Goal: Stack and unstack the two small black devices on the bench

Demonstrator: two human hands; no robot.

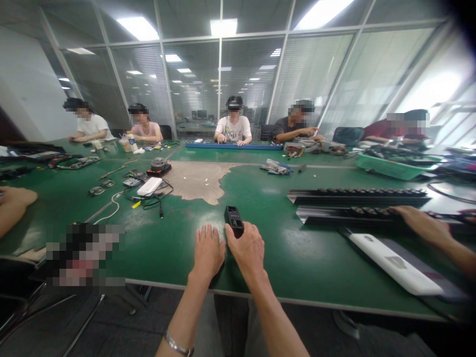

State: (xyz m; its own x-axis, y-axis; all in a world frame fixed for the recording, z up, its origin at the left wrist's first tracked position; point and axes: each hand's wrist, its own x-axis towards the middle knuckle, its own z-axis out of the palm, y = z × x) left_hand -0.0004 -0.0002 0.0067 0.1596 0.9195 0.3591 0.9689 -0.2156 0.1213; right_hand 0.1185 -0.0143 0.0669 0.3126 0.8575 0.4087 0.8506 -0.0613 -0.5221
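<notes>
My left hand (pixel 207 253) lies flat on the green table mat (pixel 290 248) near the front edge, fingers stretched out, holding nothing. Right beside it, my right hand (pixel 247 250) curls its fingers round the near end of a small black rectangular device (pixel 233 218) that rests on the mat and points away from me. The two hands almost touch each other.
A co-worker's hand (pixel 424 225) rests on long black power strips (pixel 357 196) at right, with a white strip (pixel 394 263) nearer. A white adapter with cables (pixel 149 187) lies at left centre. Several people sit round the far side. Another person's arm (pixel 13 203) reaches in at left.
</notes>
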